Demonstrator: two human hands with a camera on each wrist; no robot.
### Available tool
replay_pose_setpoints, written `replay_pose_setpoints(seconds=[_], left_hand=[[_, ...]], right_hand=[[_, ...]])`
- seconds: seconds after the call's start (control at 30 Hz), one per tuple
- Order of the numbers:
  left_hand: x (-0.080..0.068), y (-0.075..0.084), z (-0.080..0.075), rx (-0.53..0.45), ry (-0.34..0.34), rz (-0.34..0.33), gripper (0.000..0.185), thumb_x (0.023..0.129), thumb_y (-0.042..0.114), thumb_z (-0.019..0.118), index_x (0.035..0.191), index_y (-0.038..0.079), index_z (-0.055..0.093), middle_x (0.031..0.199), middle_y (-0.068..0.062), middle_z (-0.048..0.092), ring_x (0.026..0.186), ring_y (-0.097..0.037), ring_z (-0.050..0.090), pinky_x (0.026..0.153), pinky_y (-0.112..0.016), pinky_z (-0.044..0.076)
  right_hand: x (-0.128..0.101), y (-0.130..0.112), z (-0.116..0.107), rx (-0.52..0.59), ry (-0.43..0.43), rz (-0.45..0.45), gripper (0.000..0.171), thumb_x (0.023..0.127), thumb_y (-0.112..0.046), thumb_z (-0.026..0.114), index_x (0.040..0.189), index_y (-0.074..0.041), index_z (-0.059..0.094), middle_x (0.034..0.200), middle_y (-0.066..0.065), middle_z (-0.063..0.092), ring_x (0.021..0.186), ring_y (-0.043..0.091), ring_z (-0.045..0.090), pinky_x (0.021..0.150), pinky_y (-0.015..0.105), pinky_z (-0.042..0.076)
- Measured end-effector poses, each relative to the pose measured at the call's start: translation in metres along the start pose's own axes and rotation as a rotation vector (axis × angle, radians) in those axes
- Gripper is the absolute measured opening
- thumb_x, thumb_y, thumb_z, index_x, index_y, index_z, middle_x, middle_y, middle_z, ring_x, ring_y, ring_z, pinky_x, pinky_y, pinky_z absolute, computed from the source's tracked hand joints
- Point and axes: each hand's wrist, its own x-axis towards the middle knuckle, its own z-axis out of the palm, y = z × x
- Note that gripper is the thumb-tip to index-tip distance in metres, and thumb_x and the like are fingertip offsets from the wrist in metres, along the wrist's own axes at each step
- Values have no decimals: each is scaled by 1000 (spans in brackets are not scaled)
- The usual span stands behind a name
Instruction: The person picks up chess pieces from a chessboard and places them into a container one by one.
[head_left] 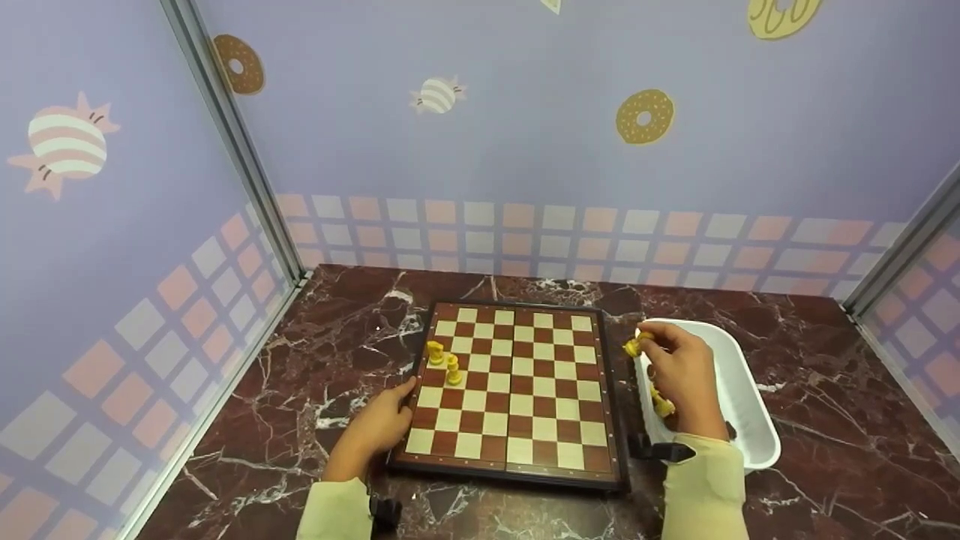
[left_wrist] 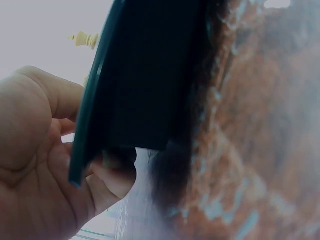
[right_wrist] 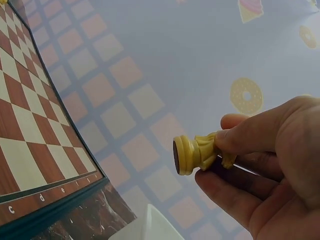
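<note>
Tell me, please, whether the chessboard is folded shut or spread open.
Spread open: in the head view, the chessboard shows its checkered face on both sides of the middle seam.

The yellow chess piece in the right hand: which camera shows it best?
The right wrist view: the yellow chess piece is large there, its dark underside plain, though the right hand covers part. The head view shows it small; the left wrist view doesn't.
</note>
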Motion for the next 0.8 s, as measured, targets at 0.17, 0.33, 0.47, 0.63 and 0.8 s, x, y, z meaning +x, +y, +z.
replay_pose_setpoints(seconds=[0.17, 0.33, 0.47, 0.63, 0.8], left_hand=[[1, 0, 0, 7, 10, 7, 57, 89, 2, 46, 146, 2, 42, 138, -28, 52, 88, -27, 59, 72, -39, 45], [2, 0, 1, 12, 15, 3, 56, 90, 3, 47, 146, 2, 42, 138, -28, 51, 94, -27, 59, 78, -41, 46], [1, -1, 1, 13, 8, -4, 57, 90, 3, 47, 146, 3, 41, 139, -28, 50, 88, -27, 60, 74, -40, 46], [1, -1, 1, -4, 8, 4, 58, 89, 1, 45, 147, 2, 40, 138, -30, 51, 79, -26, 61, 71, -38, 47], [0, 0, 1, -6, 14, 10, 57, 89, 1, 45, 146, 0, 41, 136, -31, 52, 82, -26, 60, 73, -39, 46]], right_hand=[[2, 4, -5, -77, 6, 1, 22, 89, -7, 64, 108, -8, 74, 99, 15, 74, 73, 9, 59, 59, 18, 44], [1, 10, -9, -97, 11, 41, 24, 88, -7, 62, 109, -7, 73, 98, 15, 74, 70, 14, 60, 58, 21, 45], [1, 14, -11, -131, 27, 35, 24, 86, -8, 62, 107, -8, 74, 96, 13, 74, 76, 18, 62, 67, 24, 46], [2, 18, -12, -180, 39, 23, 23, 86, -11, 62, 105, -10, 75, 96, 11, 75, 84, 22, 63, 76, 32, 46], [2, 20, -13, -187, 35, 34, 23, 87, -11, 62, 105, -10, 75, 98, 11, 75, 86, 23, 64, 76, 33, 46]])
